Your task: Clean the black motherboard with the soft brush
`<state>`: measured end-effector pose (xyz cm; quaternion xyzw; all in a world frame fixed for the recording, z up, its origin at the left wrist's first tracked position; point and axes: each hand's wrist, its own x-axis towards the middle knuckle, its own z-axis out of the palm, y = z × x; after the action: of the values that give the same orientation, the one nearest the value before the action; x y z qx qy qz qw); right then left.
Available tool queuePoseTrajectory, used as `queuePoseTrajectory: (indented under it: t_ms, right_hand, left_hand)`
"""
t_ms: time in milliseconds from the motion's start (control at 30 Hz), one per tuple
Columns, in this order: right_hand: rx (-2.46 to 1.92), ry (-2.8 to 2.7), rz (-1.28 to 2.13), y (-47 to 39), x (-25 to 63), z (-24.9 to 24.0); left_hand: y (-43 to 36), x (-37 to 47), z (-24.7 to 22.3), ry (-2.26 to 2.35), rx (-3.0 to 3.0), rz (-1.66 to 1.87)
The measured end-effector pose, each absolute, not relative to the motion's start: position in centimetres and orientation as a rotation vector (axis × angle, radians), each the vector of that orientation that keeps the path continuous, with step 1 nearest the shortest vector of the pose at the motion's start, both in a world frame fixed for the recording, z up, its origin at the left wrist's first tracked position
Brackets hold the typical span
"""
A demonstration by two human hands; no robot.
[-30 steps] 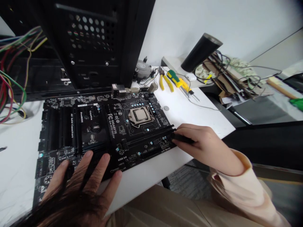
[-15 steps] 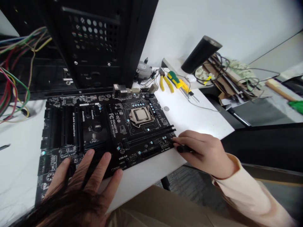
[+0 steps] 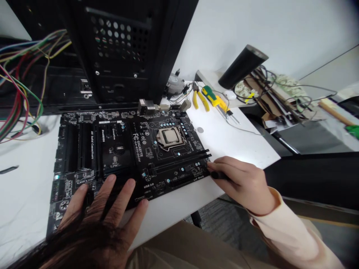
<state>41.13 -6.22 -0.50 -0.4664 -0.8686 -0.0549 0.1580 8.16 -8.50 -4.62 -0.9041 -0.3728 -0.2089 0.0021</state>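
White desk (image 3: 232, 144) against white wall, motherboard (image 3: 126, 149) flat at centre, left hand (image 3: 103, 209) spread open on its near edge, right hand (image 3: 241, 181) closed around dark tool (image 3: 217, 175) at its right edge, tool tip hidden.

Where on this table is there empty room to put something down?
Bare white tabletop lies between the black motherboard, the yellow-handled pliers and the right hand. More lies left of the board. It is crowded by the black computer case and cardboard pile.
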Motion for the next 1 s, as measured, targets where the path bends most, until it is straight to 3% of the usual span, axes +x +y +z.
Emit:
queuePoseTrajectory:
  t_ms: [1000]
  right_hand:
    - [-1.280,-2.725,-0.643,-6.7,39.9,-0.1]
  left_hand:
    - [-8.9,8.5,-4.5,-1.261,-2.828,-0.692]
